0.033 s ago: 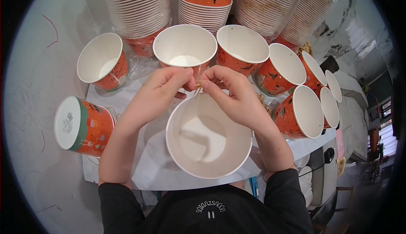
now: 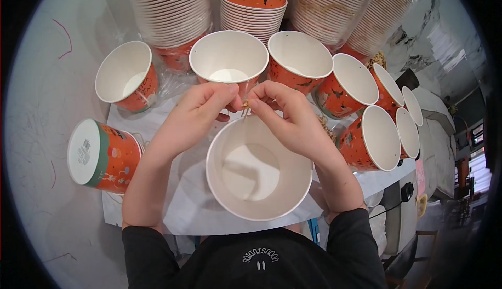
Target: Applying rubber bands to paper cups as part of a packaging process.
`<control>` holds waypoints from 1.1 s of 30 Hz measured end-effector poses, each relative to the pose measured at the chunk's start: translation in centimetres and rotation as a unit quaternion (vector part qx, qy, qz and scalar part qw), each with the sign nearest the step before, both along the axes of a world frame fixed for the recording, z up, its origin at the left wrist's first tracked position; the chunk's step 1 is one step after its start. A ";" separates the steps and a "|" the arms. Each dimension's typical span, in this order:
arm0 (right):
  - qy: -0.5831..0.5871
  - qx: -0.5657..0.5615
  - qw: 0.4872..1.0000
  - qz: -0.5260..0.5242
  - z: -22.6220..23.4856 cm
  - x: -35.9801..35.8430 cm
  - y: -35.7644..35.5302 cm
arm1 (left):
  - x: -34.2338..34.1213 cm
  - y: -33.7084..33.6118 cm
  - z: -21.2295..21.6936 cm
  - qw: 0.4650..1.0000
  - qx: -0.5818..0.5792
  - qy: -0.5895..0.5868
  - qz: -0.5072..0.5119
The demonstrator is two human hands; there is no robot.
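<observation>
A large white-lined paper bucket (image 2: 294,176) stands in front of me with its mouth facing up. Over its far rim my two hands meet. My left hand (image 2: 206,106) is closed, thumb and fingers pinching at a bit of tan twine (image 2: 245,107). My right hand (image 2: 282,112) pinches the same twine from the other side, and a short length dangles against the inner wall. Whether the twine passes through the bucket's wall is hidden by my fingers. A shadow of my hands falls on the bucket's bottom.
Orange printed paper buckets (image 2: 228,46) stand in an arc behind and to the right. One bucket (image 2: 123,155) lies tipped at left, cord at its mouth. Tall nested stacks (image 2: 170,12) rise at the back. White sheeting (image 2: 188,210) covers the table; a sofa (image 2: 439,148) is at right.
</observation>
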State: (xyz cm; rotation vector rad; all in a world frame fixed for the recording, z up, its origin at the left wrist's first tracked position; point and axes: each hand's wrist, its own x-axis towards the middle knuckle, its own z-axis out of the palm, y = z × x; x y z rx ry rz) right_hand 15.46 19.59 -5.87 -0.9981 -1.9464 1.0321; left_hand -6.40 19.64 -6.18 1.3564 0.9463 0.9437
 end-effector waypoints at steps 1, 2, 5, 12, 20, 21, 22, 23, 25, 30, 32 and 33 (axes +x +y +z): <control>0.003 0.003 1.000 -0.001 -0.1 0.0 0.0 | 0.0 0.1 -0.1 1.000 0.025 0.019 0.001; 0.003 0.003 1.000 -0.002 -0.1 0.0 0.0 | 0.0 0.1 -0.1 0.998 0.050 0.038 0.003; 0.023 -0.006 1.000 -0.011 0.2 -0.2 -0.4 | 0.2 -0.6 0.3 0.993 0.089 0.083 0.002; -0.052 0.165 0.984 -0.038 0.0 -0.2 -0.7 | 0.5 -0.3 -0.4 0.990 0.109 0.084 0.028; -0.052 0.207 0.976 -0.042 0.0 -0.9 -1.1 | 1.5 -0.3 -1.6 0.985 0.151 0.041 0.079; -0.037 0.208 0.977 -0.041 -0.1 -0.9 -1.0 | 1.3 -0.1 -1.6 0.984 0.151 0.041 0.079; -0.022 0.209 0.977 -0.042 -0.2 -0.9 -0.9 | 1.0 0.3 -1.6 0.987 0.147 0.021 0.060; -0.022 0.209 0.977 -0.043 -0.2 -0.9 -0.9 | 0.8 0.5 -1.5 0.989 0.142 0.000 0.042; 0.004 0.171 0.984 -0.047 -0.2 -0.9 -0.8 | 0.5 0.4 -1.0 0.992 0.115 -0.022 0.040; 0.001 0.177 0.983 -0.044 -0.3 -1.0 -0.8 | 1.1 -0.3 -0.2 0.986 0.140 0.050 0.081; -0.008 0.193 0.980 -0.047 -0.3 -0.8 -0.7 | 1.1 -0.5 0.1 0.988 0.117 0.064 0.081; -0.018 0.204 0.977 -0.052 -0.3 -0.7 -0.7 | 1.2 -0.5 0.1 0.988 0.117 0.064 0.081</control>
